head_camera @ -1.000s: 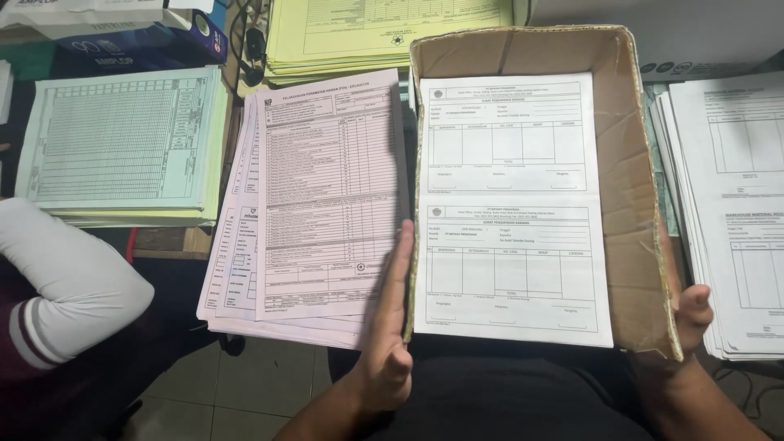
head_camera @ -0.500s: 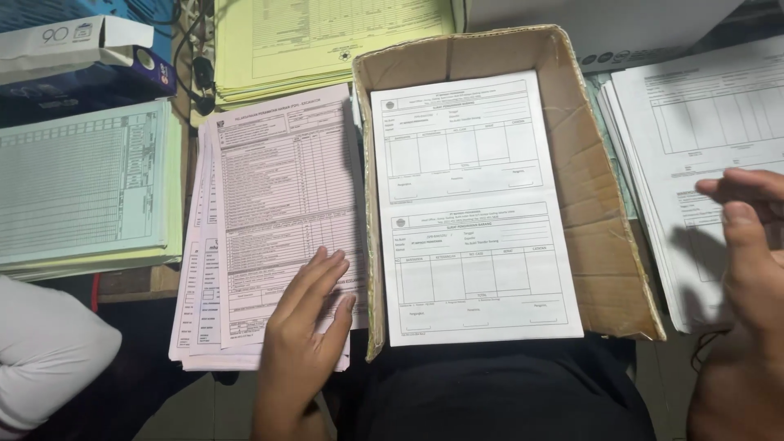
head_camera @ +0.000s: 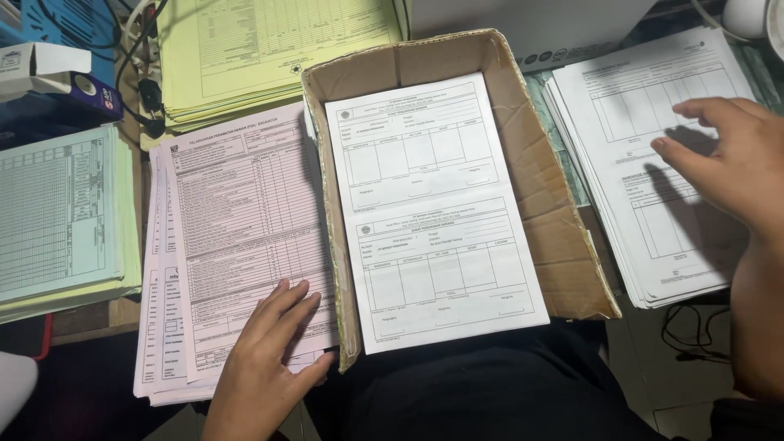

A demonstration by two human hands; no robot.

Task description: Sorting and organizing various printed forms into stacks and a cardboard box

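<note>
Two hands of mine are in view, both spread and gripping nothing. Nearest me, my left hand point(head_camera: 265, 363) lies flat, fingers apart, on the lower corner of the pink forms point(head_camera: 237, 245), a loosely fanned stack that overhangs the desk edge toward my lap. Just beside that hand, touching the pink stack's right edge, sits the cardboard box point(head_camera: 555, 220), shallow and open at the near end, resting partly over my dark lap. Inside it lies a white form sheet point(head_camera: 433, 212), printed with two tables one above the other, its near edge sticking out past the box. To the right, my right hand point(head_camera: 727, 163) hovers with fingers extended over the stack of white forms point(head_camera: 645, 188), throwing a shadow on the top sheet; I cannot tell whether the fingertips touch the paper. A black cable point(head_camera: 694, 339) loops below that stack. On the far left lies a stack of pale green sheets point(head_camera: 61, 216), well apart from my left hand. Farther back, beyond the pink forms, rests a pile of yellow forms point(head_camera: 269, 49), with a small white carton point(head_camera: 41, 61) at the far left corner.
</note>
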